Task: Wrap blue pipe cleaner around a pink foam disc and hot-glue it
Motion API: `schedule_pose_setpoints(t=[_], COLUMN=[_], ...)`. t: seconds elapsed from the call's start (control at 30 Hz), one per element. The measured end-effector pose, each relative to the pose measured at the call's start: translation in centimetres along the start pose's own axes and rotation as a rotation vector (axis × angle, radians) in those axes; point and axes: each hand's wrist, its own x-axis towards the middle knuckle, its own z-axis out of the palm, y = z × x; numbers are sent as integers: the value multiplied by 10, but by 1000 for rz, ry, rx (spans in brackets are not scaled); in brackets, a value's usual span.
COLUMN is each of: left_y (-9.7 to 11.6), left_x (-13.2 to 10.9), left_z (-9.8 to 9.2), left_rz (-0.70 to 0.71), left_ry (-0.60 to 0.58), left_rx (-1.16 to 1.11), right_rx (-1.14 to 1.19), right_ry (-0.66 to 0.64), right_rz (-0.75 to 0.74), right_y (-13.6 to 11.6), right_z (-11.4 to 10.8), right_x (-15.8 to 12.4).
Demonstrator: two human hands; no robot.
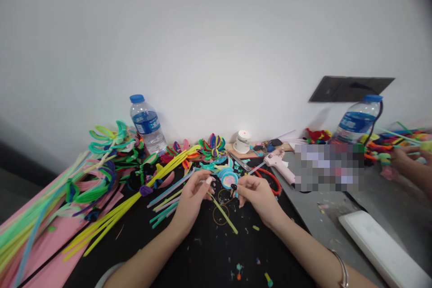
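Observation:
My left hand [197, 189] is closed in a pinch at the upper end of a yellow-green pipe cleaner [222, 212], which slants down to the right over the black mat [202, 256]. Facing it, my right hand [256, 193] pinches a small black piece [233, 186] with thumb and forefinger; I cannot make out its exact kind. Just behind the fingertips is a coiled pipe-cleaner disc [229, 179] in blue, white and pale yellow. Whether the black piece is joined to the disc is unclear. A thin brass-coloured ring [221, 214] lies beneath the hands.
Left, pipe-cleaner flowers [108, 139] and long yellow stems [114, 216] lie heaped. Behind are a water bottle [146, 123], scissors [240, 162], a white tub [242, 141] and a pink glue gun [280, 168]. At right are a white box [381, 247] and another person's hand [410, 162].

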Motion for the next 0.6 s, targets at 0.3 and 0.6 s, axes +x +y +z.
schedule_pose_setpoints(t=[0.3,0.6], left_y=[-7,7], left_x=[-9,-10], left_z=[2,2], left_rz=[203,401], left_ry=[-197,-337], left_rx=[447,664], right_rx=[-147,-350], right_ry=[-216,-294], right_rz=[38,29], right_y=[-1,2], right_z=[2,-3], right_x=[-3,-4])
